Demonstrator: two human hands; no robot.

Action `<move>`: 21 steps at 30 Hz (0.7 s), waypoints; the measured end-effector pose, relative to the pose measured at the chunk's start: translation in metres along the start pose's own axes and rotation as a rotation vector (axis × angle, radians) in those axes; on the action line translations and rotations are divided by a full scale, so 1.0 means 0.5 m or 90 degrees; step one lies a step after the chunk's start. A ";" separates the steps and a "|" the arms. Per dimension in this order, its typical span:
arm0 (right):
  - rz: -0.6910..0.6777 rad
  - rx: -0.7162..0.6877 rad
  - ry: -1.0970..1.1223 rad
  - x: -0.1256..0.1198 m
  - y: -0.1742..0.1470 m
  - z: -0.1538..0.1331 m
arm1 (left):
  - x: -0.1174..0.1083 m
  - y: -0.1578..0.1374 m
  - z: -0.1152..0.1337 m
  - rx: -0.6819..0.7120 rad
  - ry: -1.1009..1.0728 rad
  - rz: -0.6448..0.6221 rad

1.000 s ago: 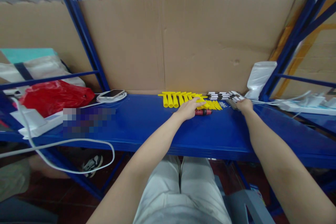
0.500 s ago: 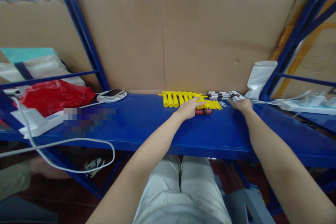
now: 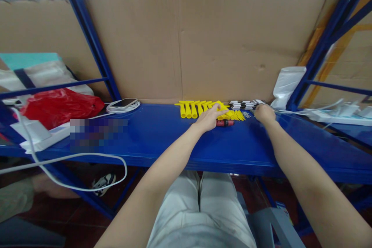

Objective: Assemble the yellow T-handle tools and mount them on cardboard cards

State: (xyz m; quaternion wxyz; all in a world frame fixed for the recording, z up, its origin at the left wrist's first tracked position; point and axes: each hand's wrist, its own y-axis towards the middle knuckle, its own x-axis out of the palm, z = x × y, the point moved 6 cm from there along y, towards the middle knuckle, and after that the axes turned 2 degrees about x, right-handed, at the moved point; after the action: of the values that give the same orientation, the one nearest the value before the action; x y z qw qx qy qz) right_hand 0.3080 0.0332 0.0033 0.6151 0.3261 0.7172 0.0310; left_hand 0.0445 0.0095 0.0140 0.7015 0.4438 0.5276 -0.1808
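My left hand (image 3: 207,119) lies over the right part of a row of yellow T-shaped plastic pieces (image 3: 194,110), its fingers stretched out and apart, touching them. Under and beside its fingertips are more flat yellow pieces (image 3: 236,115). A red and black screwdriver-like tool (image 3: 225,123) lies just below that hand. My right hand (image 3: 265,114) is closed at the right end of the stacked black-and-white pieces (image 3: 242,105); its fingers hide what they hold. Left of its fingertips are small silvery parts (image 3: 246,114), too small to name.
A white plastic bag (image 3: 287,85) leans by the right post. A phone (image 3: 124,103) rests on a coiled white cable to the left, near a red bag (image 3: 64,104) and a power strip (image 3: 48,141). Cardboard (image 3: 221,46) backs the blue shelf (image 3: 162,135).
My right hand has moved slightly left and up, turning so that its back now covers part of the black-and-white pieces. My left hand stays almost where it was.
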 end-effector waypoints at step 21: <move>0.101 -0.608 0.107 -0.030 -0.110 -0.230 | 0.016 0.013 0.000 0.030 -0.036 0.036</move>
State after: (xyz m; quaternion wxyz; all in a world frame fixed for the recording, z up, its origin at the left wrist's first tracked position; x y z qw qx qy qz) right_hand 0.1811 0.0232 0.0196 0.6314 0.0576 0.6433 0.4291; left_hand 0.0519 0.0148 0.0097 0.7105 0.4693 0.4903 -0.1859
